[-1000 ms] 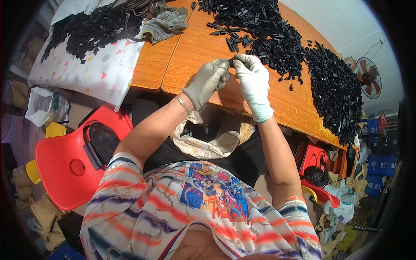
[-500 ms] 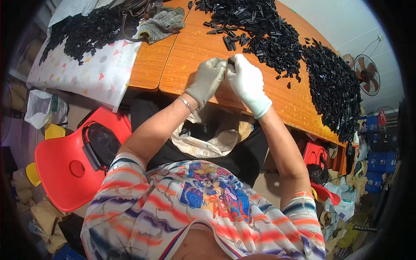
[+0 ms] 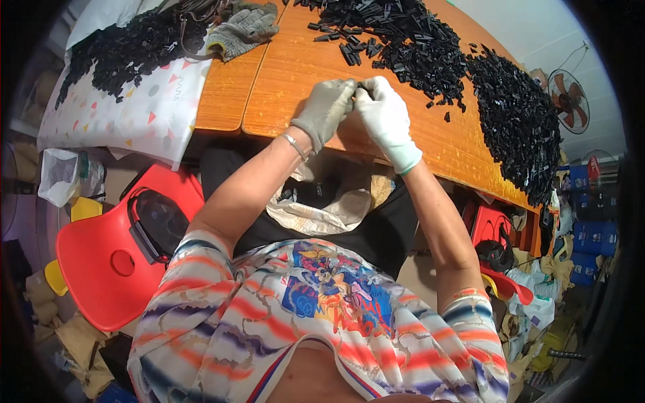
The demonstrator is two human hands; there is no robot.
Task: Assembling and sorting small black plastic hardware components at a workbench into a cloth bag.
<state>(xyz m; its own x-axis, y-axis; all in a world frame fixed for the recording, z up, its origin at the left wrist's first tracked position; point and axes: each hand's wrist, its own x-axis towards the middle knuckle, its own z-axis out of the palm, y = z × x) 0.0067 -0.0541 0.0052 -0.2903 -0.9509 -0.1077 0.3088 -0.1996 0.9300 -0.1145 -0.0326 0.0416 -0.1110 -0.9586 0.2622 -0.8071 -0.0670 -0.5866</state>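
Observation:
Over the front part of the wooden table (image 3: 289, 67), my two gloved hands meet fingertip to fingertip. My left hand (image 3: 325, 113), in a grey glove, is closed in a pinch. Closed as well, my right hand (image 3: 385, 117) wears a white glove with a pale green cuff. A small black piece (image 3: 362, 88) shows between the fingers; most of it is hidden. Beyond the hands lies a heap of small black plastic pieces (image 3: 420, 43), some loose at its near edge. Below, an opened whitish sack (image 3: 316, 219) with dark contents sits between my legs.
Another black heap (image 3: 517, 124) covers the table's right side. At left, more black pieces (image 3: 138, 50) lie on a patterned white cover (image 3: 144, 117). A spare grey glove (image 3: 243, 32) rests near them. Red chair (image 3: 111, 262), lined bin (image 3: 59, 178) and fan (image 3: 568, 101) stand around.
The view has shifted slightly, so the table and heaps sit a little higher in it. My hands stay together with small finger movements.

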